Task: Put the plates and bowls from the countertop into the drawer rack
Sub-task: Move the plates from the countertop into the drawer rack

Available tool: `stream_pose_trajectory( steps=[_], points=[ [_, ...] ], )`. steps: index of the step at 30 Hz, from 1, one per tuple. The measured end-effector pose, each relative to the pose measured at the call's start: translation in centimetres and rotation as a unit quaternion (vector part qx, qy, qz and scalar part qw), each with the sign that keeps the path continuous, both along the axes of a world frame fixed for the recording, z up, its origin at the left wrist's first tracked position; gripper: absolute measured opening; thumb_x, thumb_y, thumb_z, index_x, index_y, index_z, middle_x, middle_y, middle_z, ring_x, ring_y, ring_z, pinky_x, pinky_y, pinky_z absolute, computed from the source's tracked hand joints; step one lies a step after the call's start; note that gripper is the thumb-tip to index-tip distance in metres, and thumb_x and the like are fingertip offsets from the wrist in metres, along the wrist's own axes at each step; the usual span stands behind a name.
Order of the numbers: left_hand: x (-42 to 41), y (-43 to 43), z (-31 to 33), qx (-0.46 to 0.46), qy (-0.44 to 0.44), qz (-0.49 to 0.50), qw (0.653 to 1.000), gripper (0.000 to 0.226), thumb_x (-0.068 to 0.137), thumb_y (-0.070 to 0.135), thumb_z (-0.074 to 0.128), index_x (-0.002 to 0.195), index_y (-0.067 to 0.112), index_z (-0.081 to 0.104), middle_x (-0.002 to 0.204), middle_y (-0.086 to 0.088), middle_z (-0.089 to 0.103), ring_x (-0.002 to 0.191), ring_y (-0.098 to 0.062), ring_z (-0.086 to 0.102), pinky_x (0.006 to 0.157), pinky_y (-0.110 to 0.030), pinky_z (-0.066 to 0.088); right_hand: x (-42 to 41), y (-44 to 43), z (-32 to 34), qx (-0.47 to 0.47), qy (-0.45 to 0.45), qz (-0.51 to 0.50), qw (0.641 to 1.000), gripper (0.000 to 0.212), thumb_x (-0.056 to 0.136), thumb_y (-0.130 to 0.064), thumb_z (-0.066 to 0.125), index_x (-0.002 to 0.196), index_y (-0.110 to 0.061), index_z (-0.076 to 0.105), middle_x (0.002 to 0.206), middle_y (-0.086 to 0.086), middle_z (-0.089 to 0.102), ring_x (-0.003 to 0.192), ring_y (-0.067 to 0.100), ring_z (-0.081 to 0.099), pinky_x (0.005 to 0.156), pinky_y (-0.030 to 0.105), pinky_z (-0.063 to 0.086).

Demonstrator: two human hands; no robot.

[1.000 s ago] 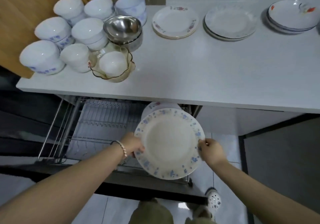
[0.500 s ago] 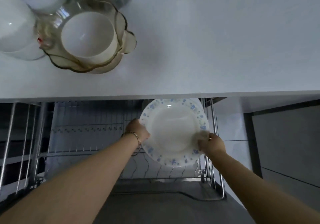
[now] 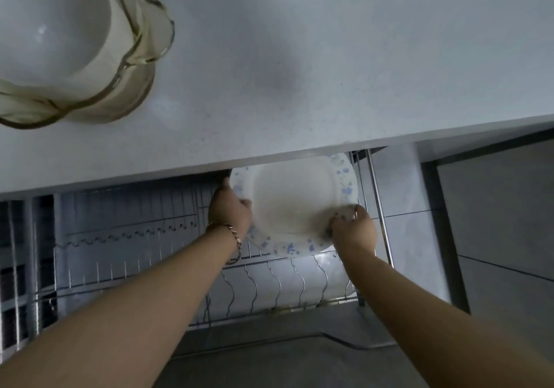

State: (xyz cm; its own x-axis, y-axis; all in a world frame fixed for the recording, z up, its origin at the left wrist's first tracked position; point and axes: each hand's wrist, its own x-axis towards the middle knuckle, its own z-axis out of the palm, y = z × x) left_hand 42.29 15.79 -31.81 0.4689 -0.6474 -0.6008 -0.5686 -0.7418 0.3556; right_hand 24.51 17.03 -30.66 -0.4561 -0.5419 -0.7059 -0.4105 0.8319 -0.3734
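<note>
A white plate with blue flowers on its rim (image 3: 295, 201) stands nearly upright in the wire drawer rack (image 3: 266, 282), at its far right end, its top tucked under the countertop edge. My left hand (image 3: 229, 210) grips the plate's left rim. My right hand (image 3: 353, 228) holds its lower right rim. Whether another plate stands behind it is hidden.
The white countertop (image 3: 299, 73) overhangs the drawer. On it at upper left an amber glass bowl with a wavy rim (image 3: 132, 67) holds a white bowl (image 3: 51, 28). The rack's left section (image 3: 120, 237) has bare wire slots. A grey cabinet front (image 3: 494, 222) stands at right.
Both hands have pushed the plate further back and down into the rack under the countertop edge. The camera has leaned in closer, so the other dishes on the counter left the view.
</note>
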Motion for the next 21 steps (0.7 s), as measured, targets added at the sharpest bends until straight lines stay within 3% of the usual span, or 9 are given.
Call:
stream_pose_trajectory(
  steps=[3,7,9,12,14,16,18,19,21],
  points=[
    [-0.6,1.2,-0.4,-0.057,0.138,0.157,0.976,0.064,0.080,-0.005,0.049,0.138,0.020,0.042,0.127,-0.007,0.062,0.112,-0.027,0.060,0.097,-0.038,0.050,-0.3,0.4,-0.2,-0.012,-0.017,-0.009,1.000,0.050,0.086,-0.003,0.049,0.134,-0.017,0.045,0.092,0.006,0.063,0.065,0.021,0.051,0.045,0.018,0.034],
    [-0.9,1.4,-0.8,-0.069,0.235,0.205,0.948,0.073,0.074,-0.019,0.041,0.135,0.021,0.043,0.124,-0.009,0.061,0.114,-0.028,0.058,0.100,-0.044,0.048,-0.6,0.4,-0.3,-0.012,-0.023,0.006,1.000,0.064,0.089,-0.008,0.046,0.148,-0.023,0.024,0.092,0.012,0.062,0.079,0.027,0.053,0.061,0.026,0.039],
    [-0.7,1.5,-0.8,-0.032,0.220,0.192,0.956,0.065,0.078,-0.014,0.041,0.135,0.017,0.041,0.124,-0.011,0.060,0.116,-0.031,0.057,0.099,-0.041,0.048,-0.8,0.3,0.1,0.012,-0.016,0.049,0.999,0.064,0.089,-0.009,0.047,0.148,-0.019,0.023,0.113,0.016,0.063,0.093,0.033,0.059,0.067,0.027,0.037],
    [-1.2,2.0,0.4,0.080,0.103,0.104,0.986,0.056,0.085,0.002,0.048,0.138,0.006,0.032,0.133,-0.017,0.051,0.119,-0.036,0.053,0.097,-0.036,0.048,-1.2,0.5,1.8,0.078,-0.013,0.115,0.990,0.046,0.090,-0.015,0.050,0.134,-0.006,0.040,0.117,0.016,0.061,0.102,0.032,0.060,0.067,0.024,0.035],
    [-1.9,2.2,2.7,0.091,0.040,0.013,0.995,0.051,0.083,0.008,0.050,0.131,0.003,0.036,0.133,-0.019,0.047,0.119,-0.036,0.051,0.097,-0.040,0.048,-1.8,0.5,3.6,0.120,-0.022,0.175,0.977,0.017,0.090,-0.019,0.051,0.096,-0.004,0.056,0.085,0.010,0.060,0.076,0.025,0.059,0.060,0.021,0.037],
    [-3.0,2.0,5.4,0.074,0.001,-0.144,0.987,0.045,0.084,0.012,0.048,0.128,0.004,0.040,0.131,-0.018,0.046,0.119,-0.035,0.050,0.097,-0.040,0.048,-2.9,0.2,5.6,0.126,-0.011,0.223,0.967,0.029,0.088,-0.015,0.050,0.060,-0.010,0.043,0.062,0.003,0.045,0.053,0.014,0.044,0.046,0.020,0.032],
    [-4.4,1.3,8.5,0.076,0.001,-0.298,0.951,0.037,0.088,0.015,0.045,0.124,0.008,0.047,0.128,-0.014,0.052,0.116,-0.030,0.053,0.096,-0.033,0.047,-4.3,-0.6,9.0,0.119,-0.012,0.285,0.951,0.023,0.088,-0.013,0.049,0.067,-0.005,0.057,0.070,0.010,0.057,0.064,0.019,0.055,0.057,0.024,0.045],
    [-5.4,0.9,10.1,0.083,0.012,-0.344,0.935,0.034,0.089,0.017,0.044,0.121,0.010,0.051,0.126,-0.012,0.056,0.115,-0.028,0.055,0.095,-0.029,0.047,-5.3,-1.1,10.7,0.113,-0.015,0.319,0.941,0.022,0.089,-0.014,0.049,0.088,0.000,0.066,0.090,0.016,0.066,0.084,0.025,0.063,0.073,0.028,0.050],
    [-7.6,-0.3,13.3,0.086,0.037,-0.389,0.916,0.027,0.090,0.016,0.044,0.111,0.013,0.060,0.118,-0.007,0.061,0.109,-0.025,0.058,0.092,-0.026,0.045,-7.6,-1.8,14.5,0.094,-0.008,0.385,0.918,0.036,0.092,-0.019,0.048,0.120,0.000,0.060,0.123,0.017,0.062,0.115,0.029,0.058,0.097,0.032,0.046]
  ],
)
